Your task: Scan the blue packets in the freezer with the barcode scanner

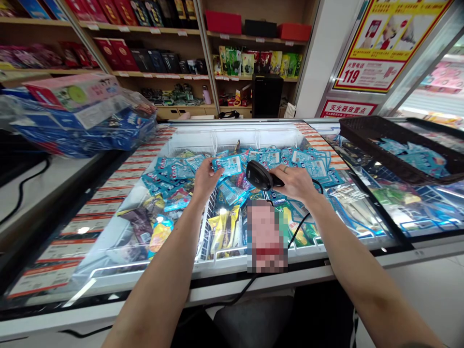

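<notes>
My left hand (pixel 206 178) pinches a blue ice cream packet (pixel 227 166) by its left end, with a white barcode label showing at its right end. My right hand (pixel 295 182) is wrapped round the handle of a black barcode scanner (pixel 258 175), whose head points left toward the packet, a small gap away. A ring is on one finger of that hand. The scanner's black cable (pixel 299 227) hangs down below the right wrist. Beneath both hands, many similar blue packets (pixel 174 168) lie heaped in the freezer (pixel 174 265), above yellow wrappers (pixel 224 227).
A brown basket (pixel 402 166) with blue packets stands on the freezer at right. Boxes in plastic wrapping (pixel 90 116) are stacked at left. White wire dividers (pixel 208 227) split the freezer. A blurred-out patch (pixel 267 237) covers something at the front edge. Stocked shelves (pixel 152 30) stand behind.
</notes>
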A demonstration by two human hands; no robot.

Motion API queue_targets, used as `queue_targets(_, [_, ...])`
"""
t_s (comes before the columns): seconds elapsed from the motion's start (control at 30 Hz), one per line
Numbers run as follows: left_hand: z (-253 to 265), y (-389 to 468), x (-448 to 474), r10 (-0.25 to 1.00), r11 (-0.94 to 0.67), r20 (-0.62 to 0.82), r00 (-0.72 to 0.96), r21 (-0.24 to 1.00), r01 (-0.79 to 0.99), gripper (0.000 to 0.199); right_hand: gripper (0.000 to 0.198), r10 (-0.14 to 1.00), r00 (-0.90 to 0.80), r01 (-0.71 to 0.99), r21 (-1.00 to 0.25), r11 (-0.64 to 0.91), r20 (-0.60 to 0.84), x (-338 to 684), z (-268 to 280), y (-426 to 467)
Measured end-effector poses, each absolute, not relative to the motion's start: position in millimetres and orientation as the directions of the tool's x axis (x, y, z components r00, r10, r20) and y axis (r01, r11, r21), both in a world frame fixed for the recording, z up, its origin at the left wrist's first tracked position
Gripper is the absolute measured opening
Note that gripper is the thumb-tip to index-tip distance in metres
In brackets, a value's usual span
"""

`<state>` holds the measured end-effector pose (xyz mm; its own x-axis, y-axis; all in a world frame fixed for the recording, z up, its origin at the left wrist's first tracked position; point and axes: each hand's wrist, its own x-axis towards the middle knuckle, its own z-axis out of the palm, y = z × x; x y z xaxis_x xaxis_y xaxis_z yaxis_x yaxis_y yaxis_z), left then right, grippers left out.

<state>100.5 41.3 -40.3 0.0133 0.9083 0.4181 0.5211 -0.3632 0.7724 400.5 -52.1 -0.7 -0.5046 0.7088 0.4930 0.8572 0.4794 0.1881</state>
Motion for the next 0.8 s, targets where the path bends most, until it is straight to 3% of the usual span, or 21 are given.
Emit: queue_targets(0.8, [-34.6, 35.0, 104.6, 0.9, -0.367, 0.435, 0.024, 0.727, 0.58, 0.037, 0.033, 0.705, -0.528, 0.846, 0.217, 0.488, 0.474, 394.6, -1.4, -52.6])
